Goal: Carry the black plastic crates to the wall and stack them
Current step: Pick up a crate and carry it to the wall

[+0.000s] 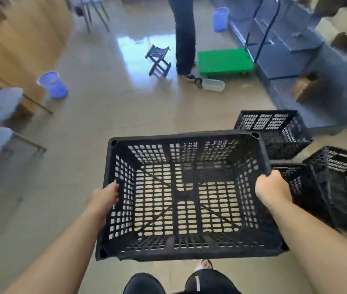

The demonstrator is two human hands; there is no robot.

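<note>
One black crate is in carry above the floor, left hand and right hand each gripping a side rim, while other crates sit unstacked at right.

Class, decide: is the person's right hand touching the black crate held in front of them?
Touching. The head view shows the right hand gripping the held crate, with fingers curled over its right rim.

4 black plastic crates, 2 blue bins, 1 green platform trolley, 1 black folding stool, 1 clear tub
</note>
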